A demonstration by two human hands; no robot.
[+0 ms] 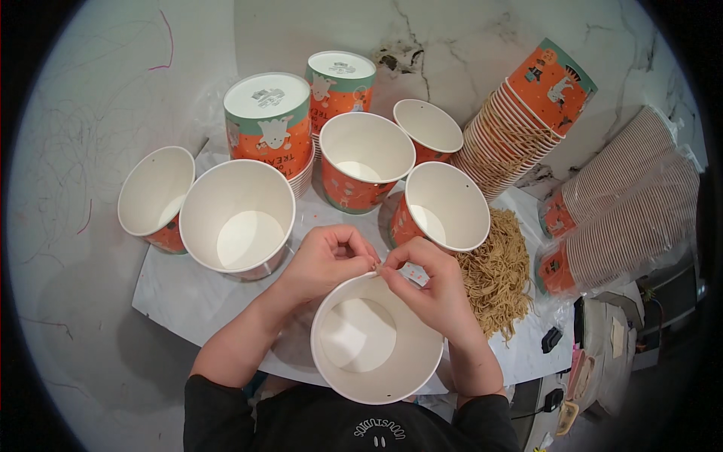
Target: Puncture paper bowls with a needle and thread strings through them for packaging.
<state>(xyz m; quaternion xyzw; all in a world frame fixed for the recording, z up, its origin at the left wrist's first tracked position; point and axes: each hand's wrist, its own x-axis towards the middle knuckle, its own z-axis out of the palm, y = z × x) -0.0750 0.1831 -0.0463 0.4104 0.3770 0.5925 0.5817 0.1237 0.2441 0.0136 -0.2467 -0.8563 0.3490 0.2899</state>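
A white-lined paper bucket (410,339) stands at the table's near edge, against my body, its opening tilted toward me. A small dark hole shows near its closest rim. Both hands meet at its far rim. My left hand (329,258) is closed in a pinch there, fingertips at the rim's edge. Opposite it, my right hand (427,280) pinches at the same spot, thumb and forefinger together. Whatever sits between the fingertips is too small to make out. Beside my right wrist lies a heap of tan cords (493,275).
More open buckets (237,215) stand in an arc beyond my hands. Two upside-down stacks (267,113) rise at the back left. A tall leaning stack (520,120) is at the back right, with cords along its side. Plastic-wrapped stacks (633,218) lie at far right.
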